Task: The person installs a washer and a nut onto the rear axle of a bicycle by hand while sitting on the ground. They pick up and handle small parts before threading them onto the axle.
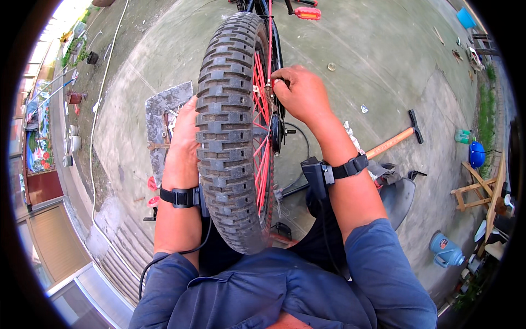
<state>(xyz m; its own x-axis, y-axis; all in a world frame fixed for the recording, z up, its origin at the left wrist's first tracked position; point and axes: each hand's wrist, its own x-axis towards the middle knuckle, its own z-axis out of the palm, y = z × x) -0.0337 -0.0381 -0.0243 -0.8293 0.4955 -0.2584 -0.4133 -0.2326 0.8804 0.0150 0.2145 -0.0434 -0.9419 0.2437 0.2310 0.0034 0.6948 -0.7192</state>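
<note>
A knobby black bicycle tyre [227, 126] stands upright between my arms, its wheel fitted with red spokes [263, 181]. Against the tyre's left side rests my left hand [186, 129]; its fingers are hidden behind the rubber. To the right of the wheel, my right hand [300, 90] is closed, fingertips pinched beside a thin red cable [270, 46] and a small spring. A bit of red shows at those fingertips, but what they grip is too small to make out. Below that hand, an axle end with a nut [290, 131] sticks out from the hub.
A grey board [170, 93] with wrenches lies left of the wheel. On the right are a wooden-handled hammer [392, 142], a blue jug [445, 249] and a wooden stand [482, 189]. A red pedal [308, 13] juts out ahead. A white hose [98, 109] runs along the left.
</note>
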